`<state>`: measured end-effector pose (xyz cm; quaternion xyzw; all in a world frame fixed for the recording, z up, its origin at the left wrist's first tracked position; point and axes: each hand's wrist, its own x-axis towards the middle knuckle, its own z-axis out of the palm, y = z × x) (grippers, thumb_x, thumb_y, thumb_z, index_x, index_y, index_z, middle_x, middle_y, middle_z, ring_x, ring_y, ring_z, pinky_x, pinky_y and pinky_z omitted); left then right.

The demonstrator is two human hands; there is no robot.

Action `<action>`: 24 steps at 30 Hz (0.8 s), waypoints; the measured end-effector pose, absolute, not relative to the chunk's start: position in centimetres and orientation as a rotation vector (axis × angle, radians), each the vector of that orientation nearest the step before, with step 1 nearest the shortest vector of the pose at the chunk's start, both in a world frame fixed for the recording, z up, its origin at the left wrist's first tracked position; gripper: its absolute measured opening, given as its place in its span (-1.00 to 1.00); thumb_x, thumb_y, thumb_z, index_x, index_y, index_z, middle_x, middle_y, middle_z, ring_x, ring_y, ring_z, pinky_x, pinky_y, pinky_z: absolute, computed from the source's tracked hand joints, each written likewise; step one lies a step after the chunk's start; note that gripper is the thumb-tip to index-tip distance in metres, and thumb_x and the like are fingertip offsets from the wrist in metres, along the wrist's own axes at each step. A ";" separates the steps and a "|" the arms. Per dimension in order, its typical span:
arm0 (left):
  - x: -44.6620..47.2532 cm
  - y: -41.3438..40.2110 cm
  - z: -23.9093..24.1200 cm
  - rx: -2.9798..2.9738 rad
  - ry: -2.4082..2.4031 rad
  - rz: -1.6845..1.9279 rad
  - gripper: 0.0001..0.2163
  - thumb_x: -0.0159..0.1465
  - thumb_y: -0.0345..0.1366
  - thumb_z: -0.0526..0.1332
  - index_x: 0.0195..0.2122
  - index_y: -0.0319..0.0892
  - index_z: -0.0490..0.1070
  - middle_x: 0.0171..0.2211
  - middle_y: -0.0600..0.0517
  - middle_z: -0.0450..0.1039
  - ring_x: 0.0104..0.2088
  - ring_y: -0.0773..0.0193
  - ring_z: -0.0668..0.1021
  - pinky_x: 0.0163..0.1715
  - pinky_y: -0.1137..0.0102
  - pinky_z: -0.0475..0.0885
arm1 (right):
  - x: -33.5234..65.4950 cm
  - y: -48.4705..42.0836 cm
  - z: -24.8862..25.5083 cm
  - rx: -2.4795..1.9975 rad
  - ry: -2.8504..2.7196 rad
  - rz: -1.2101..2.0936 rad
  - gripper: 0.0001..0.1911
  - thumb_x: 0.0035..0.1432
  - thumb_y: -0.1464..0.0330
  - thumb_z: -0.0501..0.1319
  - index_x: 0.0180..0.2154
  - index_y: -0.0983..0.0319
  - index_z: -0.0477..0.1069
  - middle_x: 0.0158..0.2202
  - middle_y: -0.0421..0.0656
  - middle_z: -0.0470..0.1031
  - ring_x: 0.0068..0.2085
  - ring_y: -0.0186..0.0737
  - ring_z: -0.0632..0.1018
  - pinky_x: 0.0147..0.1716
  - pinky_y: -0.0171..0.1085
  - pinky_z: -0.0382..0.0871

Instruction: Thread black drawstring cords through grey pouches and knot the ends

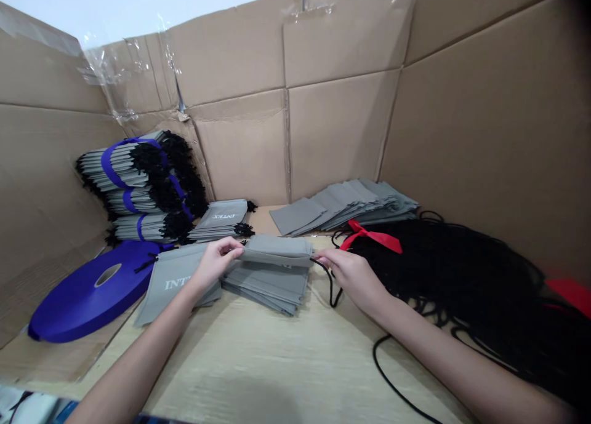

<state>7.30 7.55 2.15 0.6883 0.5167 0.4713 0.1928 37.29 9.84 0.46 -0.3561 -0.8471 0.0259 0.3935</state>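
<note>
My left hand [216, 261] pinches the left end of a grey fabric pouch [277, 250], lifted just above a stack of grey pouches [268, 285]. My right hand [351, 276] is closed on a black drawstring cord [333, 292] at the pouch's right end; the cord loops down onto the table. A grey pouch with white lettering [173, 279] lies under my left wrist.
A large tangle of black cords [462, 288] tied with a red ribbon [372, 236] lies at right. Fanned grey pouches [346, 204] sit behind. Bundles of finished pouches with purple bands [138, 187] stand at left, beside a purple ribbon roll [92, 292]. Cardboard walls [323, 104] surround the table.
</note>
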 end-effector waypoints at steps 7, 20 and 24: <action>7.7 7.0 2.3 1.885 1.404 1.250 -0.79 0.04 -0.17 0.26 -0.47 -0.25 0.47 -0.54 0.04 0.43 -0.53 0.35 0.40 -0.55 0.50 0.24 | 37.1 9.7 0.6 -0.984 -2.104 0.226 -0.77 0.19 0.42 -0.02 -0.23 0.20 0.39 -0.33 -0.14 0.55 -0.37 -0.24 0.55 -0.38 -0.32 0.36; 8.4 6.9 1.9 1.926 1.426 1.244 -0.81 0.04 -0.19 0.28 -0.44 -0.22 0.53 -0.44 -0.01 0.54 -0.42 0.25 0.50 -0.43 0.44 0.35 | 37.0 9.0 1.3 -0.964 -2.119 0.373 -0.74 0.21 0.33 -0.02 -0.29 0.21 0.43 -0.35 -0.15 0.54 -0.40 -0.25 0.50 -0.38 -0.32 0.31; 8.3 6.7 2.5 1.988 1.423 1.224 -0.82 0.04 -0.22 0.27 -0.40 -0.22 0.52 -0.43 0.00 0.53 -0.39 0.25 0.50 -0.41 0.45 0.34 | 37.0 8.7 1.8 -0.952 -2.171 0.360 -0.77 0.17 0.27 0.04 -0.32 0.22 0.42 -0.58 -0.22 0.43 -0.56 -0.30 0.41 -0.52 -0.35 0.25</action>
